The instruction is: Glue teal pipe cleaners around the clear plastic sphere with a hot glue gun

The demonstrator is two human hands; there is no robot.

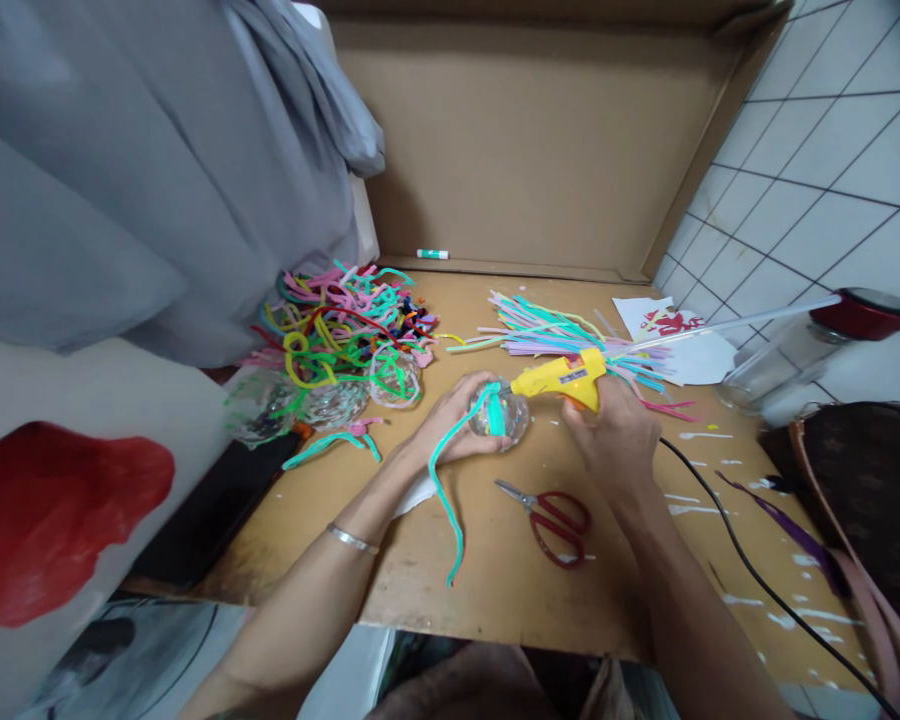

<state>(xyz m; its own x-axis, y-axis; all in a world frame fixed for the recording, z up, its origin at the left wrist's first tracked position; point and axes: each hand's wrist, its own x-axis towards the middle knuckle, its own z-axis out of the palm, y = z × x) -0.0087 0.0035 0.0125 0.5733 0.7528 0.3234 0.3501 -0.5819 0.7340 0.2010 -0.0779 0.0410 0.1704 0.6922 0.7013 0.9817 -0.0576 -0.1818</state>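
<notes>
My left hand (pixel 461 420) is wrapped round a clear, round plastic piece (pixel 521 420), perhaps a bottle bottom. A turquoise pipe cleaner (pixel 450 500) lies across that piece, its long loose end hanging down toward the table. In my right hand (pixel 615 425) is a yellow hot glue gun (pixel 562 378), with a long clear glue stick (pixel 727 325) sticking out of its back. The gun's nozzle points left and meets, or nearly meets, the pipe cleaner on the clear piece. Red-handled scissors (pixel 559 520) lie below, between my forearms.
Tangled coloured pipe cleaners (pixel 345 330) and clear plastic pieces (pixel 334 402) sit at left. Straight pipe cleaners (pixel 547 330) lie behind the gun. A black cord (pixel 735 540) crosses the right side near a brown bag (pixel 870 500) and a jar (pixel 772 360). Cardboard (pixel 532 150) stands behind.
</notes>
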